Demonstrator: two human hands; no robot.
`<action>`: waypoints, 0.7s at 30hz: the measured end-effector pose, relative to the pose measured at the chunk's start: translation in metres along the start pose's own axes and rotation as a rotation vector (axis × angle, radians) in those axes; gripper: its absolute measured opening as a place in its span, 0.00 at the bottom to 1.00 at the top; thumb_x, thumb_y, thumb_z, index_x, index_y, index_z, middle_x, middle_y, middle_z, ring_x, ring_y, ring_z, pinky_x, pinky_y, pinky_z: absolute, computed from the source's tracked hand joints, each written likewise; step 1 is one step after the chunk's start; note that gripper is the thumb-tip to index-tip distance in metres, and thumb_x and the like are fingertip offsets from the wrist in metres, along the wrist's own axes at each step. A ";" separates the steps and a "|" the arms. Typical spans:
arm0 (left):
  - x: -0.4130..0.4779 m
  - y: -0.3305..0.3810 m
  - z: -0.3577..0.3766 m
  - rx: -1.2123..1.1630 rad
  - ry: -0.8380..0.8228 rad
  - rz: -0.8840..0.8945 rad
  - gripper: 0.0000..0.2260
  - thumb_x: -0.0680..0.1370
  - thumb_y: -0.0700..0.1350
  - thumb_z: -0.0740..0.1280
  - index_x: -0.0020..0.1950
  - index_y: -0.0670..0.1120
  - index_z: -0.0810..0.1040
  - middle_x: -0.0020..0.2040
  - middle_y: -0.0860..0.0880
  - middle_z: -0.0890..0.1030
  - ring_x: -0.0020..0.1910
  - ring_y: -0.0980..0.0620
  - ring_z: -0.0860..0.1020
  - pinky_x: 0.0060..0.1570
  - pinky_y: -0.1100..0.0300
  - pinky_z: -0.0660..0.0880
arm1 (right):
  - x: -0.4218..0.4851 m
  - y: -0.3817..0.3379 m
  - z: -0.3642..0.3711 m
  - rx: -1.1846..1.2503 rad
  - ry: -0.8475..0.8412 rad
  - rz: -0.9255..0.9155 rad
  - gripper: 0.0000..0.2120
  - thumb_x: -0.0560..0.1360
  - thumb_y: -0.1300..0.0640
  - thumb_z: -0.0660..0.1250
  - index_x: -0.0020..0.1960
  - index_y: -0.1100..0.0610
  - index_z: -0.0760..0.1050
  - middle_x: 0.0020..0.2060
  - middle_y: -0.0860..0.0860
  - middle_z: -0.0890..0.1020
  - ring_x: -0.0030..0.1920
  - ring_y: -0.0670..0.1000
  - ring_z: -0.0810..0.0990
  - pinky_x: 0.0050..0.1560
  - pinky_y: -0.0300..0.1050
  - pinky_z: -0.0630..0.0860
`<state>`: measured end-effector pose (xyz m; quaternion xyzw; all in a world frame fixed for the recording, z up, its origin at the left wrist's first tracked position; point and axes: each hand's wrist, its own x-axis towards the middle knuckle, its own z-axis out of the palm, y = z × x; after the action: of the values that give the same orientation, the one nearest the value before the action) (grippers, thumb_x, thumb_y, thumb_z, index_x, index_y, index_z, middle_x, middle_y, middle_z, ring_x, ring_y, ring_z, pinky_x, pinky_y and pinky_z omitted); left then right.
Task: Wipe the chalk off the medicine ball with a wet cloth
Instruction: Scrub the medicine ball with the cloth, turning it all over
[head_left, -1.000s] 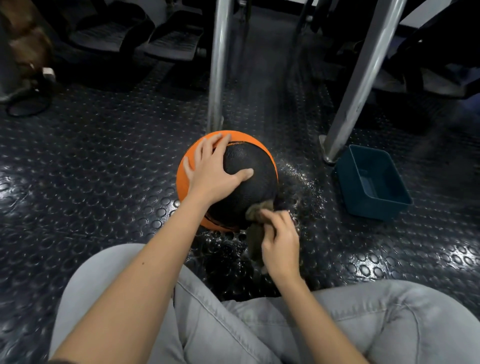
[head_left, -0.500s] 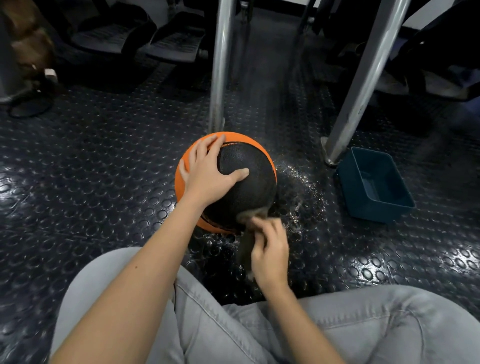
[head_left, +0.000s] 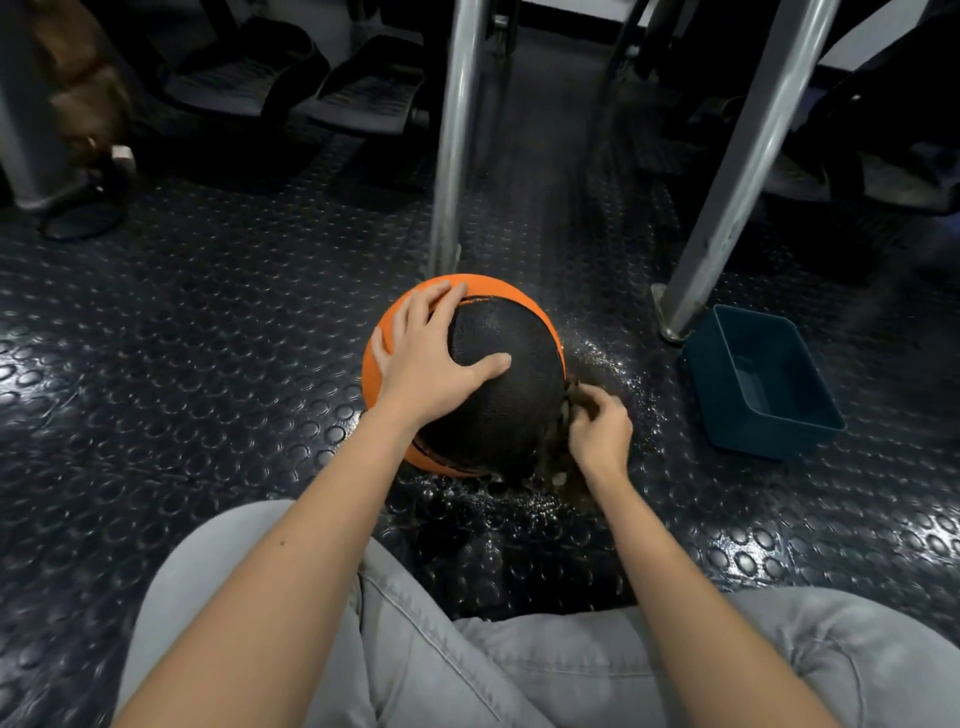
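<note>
An orange and black medicine ball (head_left: 511, 410) rests on the studded rubber floor in front of my knees. My left hand (head_left: 434, 358) lies flat on its top left, fingers spread, holding it steady. My right hand (head_left: 597, 434) is closed on a dark wet cloth (head_left: 563, 457) and presses it against the ball's lower right side. Most of the cloth is hidden under my fingers and behind the ball's curve.
A dark teal plastic tub (head_left: 761, 384) stands on the floor to the right of the ball. Two metal posts (head_left: 454, 140) (head_left: 737, 171) rise just behind the ball and the tub. Water glistens on the floor (head_left: 613, 364) around the ball. Gym equipment sits at the back.
My right hand has carried the cloth from the ball's near underside around to its right side. My left hand stays on top of the ball.
</note>
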<state>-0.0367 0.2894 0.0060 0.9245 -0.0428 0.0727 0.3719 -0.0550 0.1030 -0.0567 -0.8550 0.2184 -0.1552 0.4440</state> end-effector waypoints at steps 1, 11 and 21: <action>0.000 0.000 0.000 0.005 0.007 0.003 0.37 0.71 0.62 0.69 0.75 0.58 0.57 0.75 0.57 0.55 0.75 0.52 0.50 0.73 0.42 0.44 | 0.002 -0.005 -0.003 0.011 0.020 -0.025 0.15 0.76 0.68 0.60 0.60 0.61 0.76 0.57 0.60 0.76 0.59 0.57 0.74 0.57 0.37 0.65; -0.003 0.006 0.004 0.038 0.000 0.031 0.37 0.70 0.62 0.69 0.75 0.58 0.58 0.75 0.58 0.55 0.75 0.54 0.49 0.73 0.43 0.43 | -0.003 -0.002 -0.002 0.102 0.006 -0.171 0.15 0.74 0.71 0.61 0.56 0.59 0.79 0.53 0.58 0.77 0.53 0.52 0.76 0.54 0.31 0.67; -0.005 0.009 0.008 0.063 -0.006 0.050 0.37 0.70 0.63 0.70 0.75 0.58 0.58 0.75 0.58 0.56 0.74 0.55 0.50 0.72 0.43 0.44 | 0.012 -0.071 -0.019 0.105 -0.012 -0.593 0.16 0.72 0.69 0.60 0.54 0.58 0.80 0.47 0.52 0.77 0.50 0.48 0.75 0.56 0.37 0.70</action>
<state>-0.0423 0.2774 0.0060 0.9346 -0.0649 0.0805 0.3404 -0.0364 0.1201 0.0135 -0.8583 -0.0518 -0.2840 0.4242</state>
